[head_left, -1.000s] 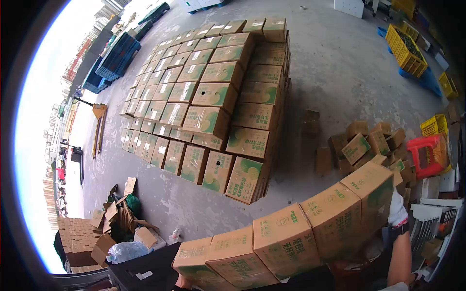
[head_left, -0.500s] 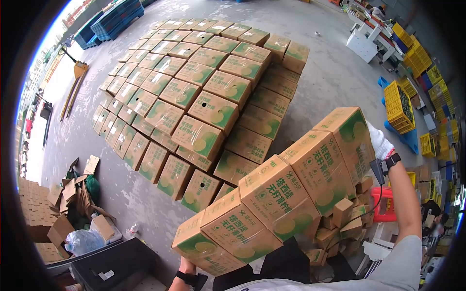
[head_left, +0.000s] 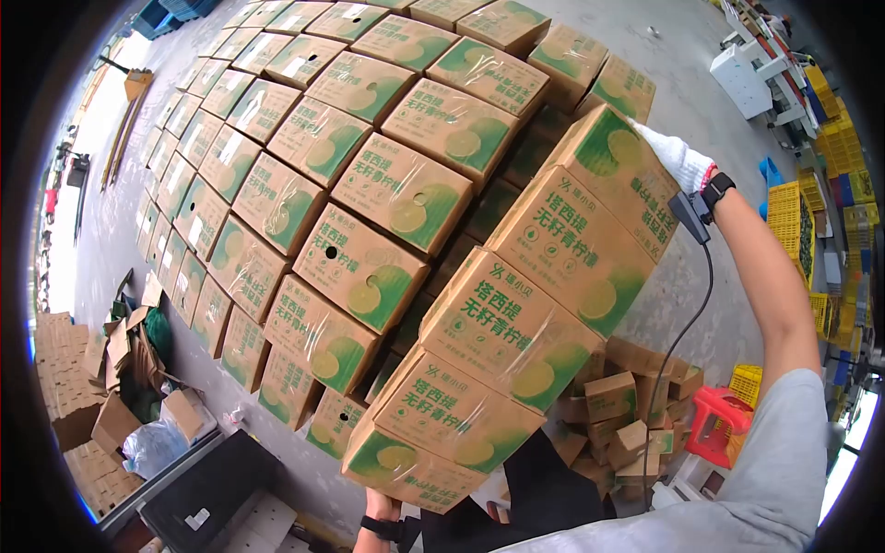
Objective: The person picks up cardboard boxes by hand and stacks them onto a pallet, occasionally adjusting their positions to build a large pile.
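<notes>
A row of several cardboard boxes (head_left: 516, 313) with green print and lime pictures is held between my two hands, tilted in front of my body. My right hand (head_left: 678, 158), in a white glove, presses against the far end box. At the near end, my left hand (head_left: 382, 505) is under the end box, its fingers mostly hidden by the cardboard. Just beyond the held row stands a large stack of matching boxes (head_left: 401, 189). Some of them have round holes or white labels on top. The gap between stack and held row is narrow and dark.
Loose small boxes (head_left: 636, 405) lie heaped on the right, beside a red plastic object (head_left: 717, 426). At the lower left stand a black bin (head_left: 212, 488) and scrap cardboard (head_left: 129, 350). Yellow crates (head_left: 788, 226) line the right; a pallet jack (head_left: 134, 92) stands far left.
The held row has moved forward and up toward the stack, which now fills more of the view. Both hands have kept hold of its ends.
</notes>
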`<state>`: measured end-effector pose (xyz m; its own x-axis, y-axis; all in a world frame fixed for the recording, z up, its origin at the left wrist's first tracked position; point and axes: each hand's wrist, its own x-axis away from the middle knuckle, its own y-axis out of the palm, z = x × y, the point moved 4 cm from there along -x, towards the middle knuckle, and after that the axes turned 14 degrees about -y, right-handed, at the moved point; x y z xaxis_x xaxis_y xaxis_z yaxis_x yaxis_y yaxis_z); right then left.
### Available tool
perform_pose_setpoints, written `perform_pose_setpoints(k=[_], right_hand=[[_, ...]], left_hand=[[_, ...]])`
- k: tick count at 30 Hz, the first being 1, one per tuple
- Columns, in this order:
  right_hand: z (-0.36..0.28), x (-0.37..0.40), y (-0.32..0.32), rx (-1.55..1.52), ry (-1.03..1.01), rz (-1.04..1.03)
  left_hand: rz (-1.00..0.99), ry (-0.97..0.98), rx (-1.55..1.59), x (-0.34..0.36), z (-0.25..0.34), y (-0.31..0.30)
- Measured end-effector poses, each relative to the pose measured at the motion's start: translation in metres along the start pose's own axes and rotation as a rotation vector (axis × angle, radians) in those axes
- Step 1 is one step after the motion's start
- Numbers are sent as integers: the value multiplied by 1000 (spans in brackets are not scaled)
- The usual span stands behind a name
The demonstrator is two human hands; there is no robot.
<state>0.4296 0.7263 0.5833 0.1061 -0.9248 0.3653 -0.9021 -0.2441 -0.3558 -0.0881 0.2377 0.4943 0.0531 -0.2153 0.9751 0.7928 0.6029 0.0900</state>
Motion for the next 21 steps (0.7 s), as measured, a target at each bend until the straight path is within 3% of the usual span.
perform_pose_setpoints(k=[3, 5, 6, 7, 11, 13, 15, 17, 19, 21], right_hand=[[-1, -43, 0, 18, -4, -23], [12, -67, -1, 172, 172, -8], [6, -69, 5, 272, 117, -60], [12, -76, 14, 486, -77, 78], [35, -79, 11, 435, -168, -11], [40, -74, 6, 523, -473, -42], [38, -38, 3, 466, -536, 280], [51, 13, 8, 483, -470, 557], [105, 50, 33, 198, -308, 733], [136, 75, 83, -324, -139, 722]], left_hand=[[19, 4, 15, -18, 9, 25], [-34, -219, -90, -34, 20, 36], [-66, -230, -131, -52, 24, 37], [-66, -227, -136, -63, 25, 36], [-116, -278, -27, -69, 29, 49], [-158, -195, 139, -53, 36, 66], [-84, -260, 214, -53, 29, 47], [-195, -200, -12, -46, 21, 53], [-63, -175, -111, -32, 18, 81], [103, -158, -315, -34, 18, 85]])
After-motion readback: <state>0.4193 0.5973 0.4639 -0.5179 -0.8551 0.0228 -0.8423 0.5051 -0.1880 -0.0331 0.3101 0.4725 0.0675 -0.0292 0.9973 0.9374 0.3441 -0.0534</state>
